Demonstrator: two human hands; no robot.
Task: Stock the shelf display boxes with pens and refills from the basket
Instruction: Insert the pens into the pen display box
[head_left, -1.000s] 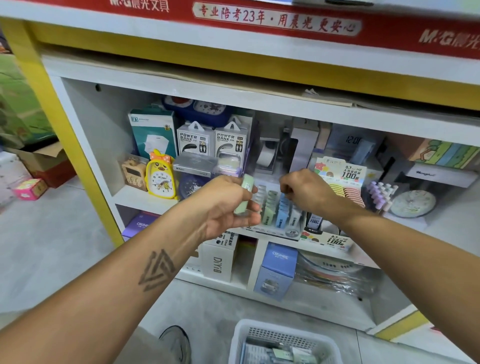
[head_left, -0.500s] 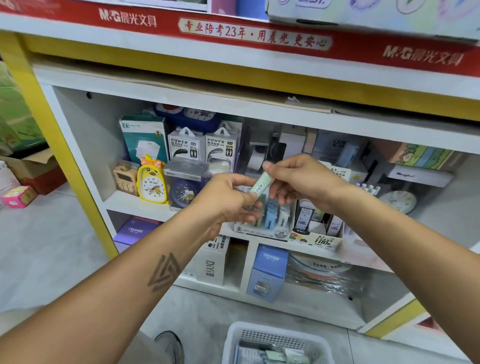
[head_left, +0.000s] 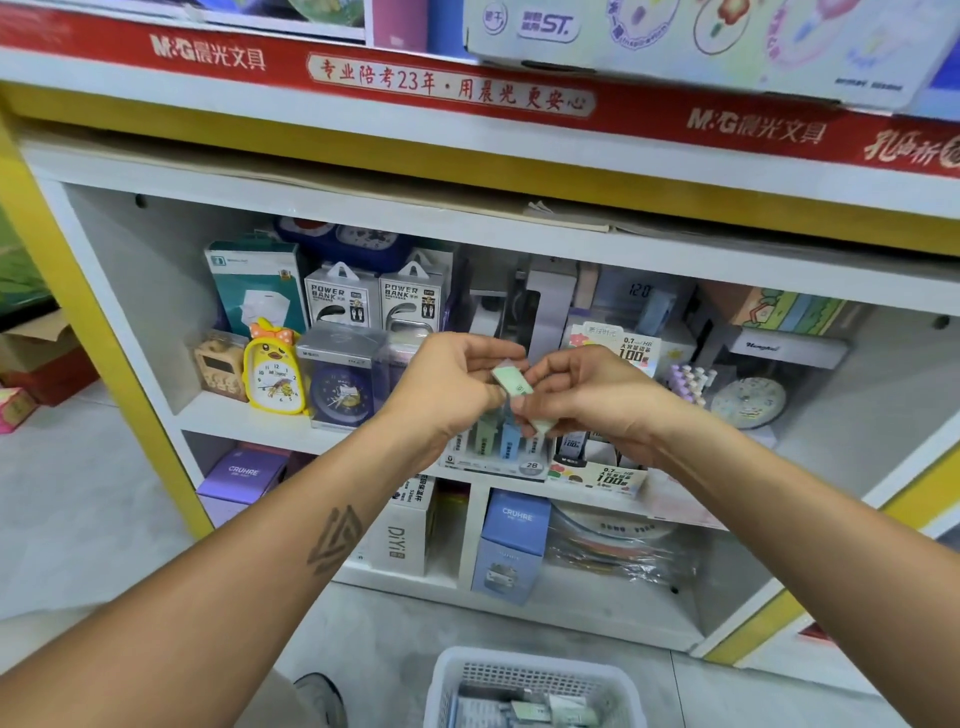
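a white and yellow shop shelf

the shelf unit (head_left: 156, 291) was white inside, with yellow edges. a red banner (head_left: 467, 88) with white writing ran across the top. the floor (head_left: 78, 509) was pale grey and smooth. a brown cardboard box (head_left: 36, 343) sat on the floor at the far left. a yellow duck clock (head_left: 274, 370) stood on the shelf beside a dark blue clock (head_left: 340, 392). the light was soft and even.

The right hand (head_left: 587, 395) has closed its fingers on the green refill case (head_left: 511, 380) the left hand (head_left: 452, 384) holds.
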